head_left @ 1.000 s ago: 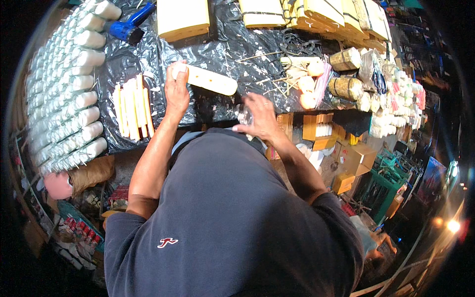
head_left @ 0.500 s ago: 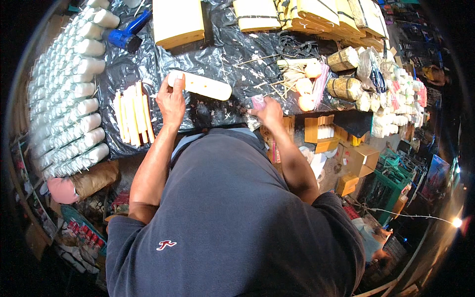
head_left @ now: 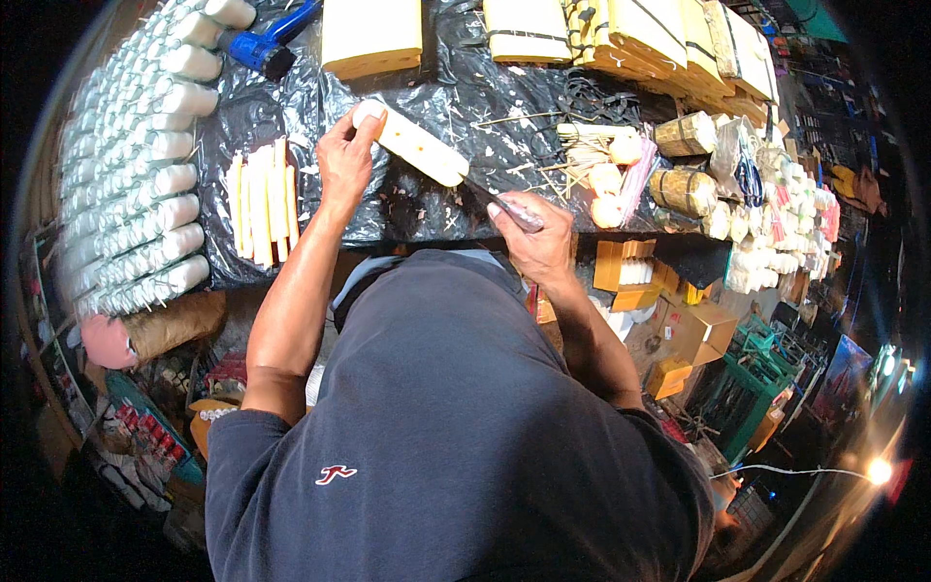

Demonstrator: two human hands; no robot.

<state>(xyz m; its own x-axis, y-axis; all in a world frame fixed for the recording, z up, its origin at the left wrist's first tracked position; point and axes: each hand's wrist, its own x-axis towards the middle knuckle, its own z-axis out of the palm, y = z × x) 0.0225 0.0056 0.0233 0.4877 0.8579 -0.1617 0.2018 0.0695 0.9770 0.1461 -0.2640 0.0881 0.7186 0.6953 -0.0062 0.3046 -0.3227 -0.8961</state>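
My left hand (head_left: 345, 160) grips a long cream-coloured block (head_left: 419, 150) by its far-left end, thumb on top. The block has rounded ends and a few small brownish spots on its face, and is held tilted above the dark plastic sheet. My right hand (head_left: 539, 236) is closed round a knife (head_left: 475, 188). Its dark, narrow blade points up and left, with the tip at the block's near-right end. Whether the blade cuts into the block or only touches it, I cannot tell. Pale yellow sticks (head_left: 264, 204) lie side by side left of my left hand.
Black plastic sheeting (head_left: 485, 145) covers the table, littered with pale scraps. White rolls (head_left: 179, 145) are stacked along the left. At the back are a blue tool (head_left: 257, 50), a large yellow block (head_left: 371, 44) and strapped yellow blocks (head_left: 640, 44). Thin sticks (head_left: 582, 155) and strapped cylinders (head_left: 684, 189) lie right.
My right hand has turned, and the knife's blade now shows, reaching the block's end. The block slants more steeply down to the right. The whole view has shifted slightly.
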